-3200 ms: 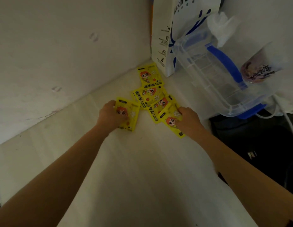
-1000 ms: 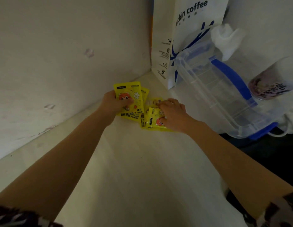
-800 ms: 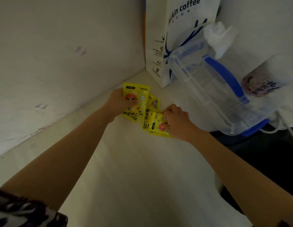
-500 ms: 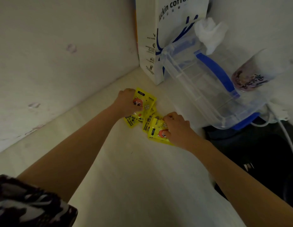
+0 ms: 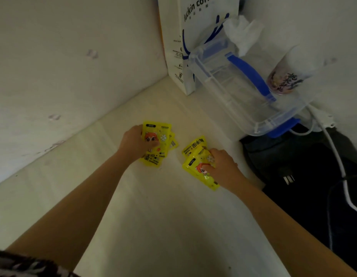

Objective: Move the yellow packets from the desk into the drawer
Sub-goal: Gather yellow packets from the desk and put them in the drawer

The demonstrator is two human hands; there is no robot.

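Both hands have drawn apart: left hand [image 5: 134,143] pinches one fan of glossy yellow foil packets [image 5: 156,143], right hand [image 5: 221,168] another, over the white desk [image 5: 163,226]. Loosely stacked packets could slide free.

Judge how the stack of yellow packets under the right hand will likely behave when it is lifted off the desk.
The yellow packets look like thin glossy pouches, so they are probably light and somewhat floppy. The stack lies fanned out under the right hand, so loose packets may well slide apart. On the smooth desk they would likely slide easily.
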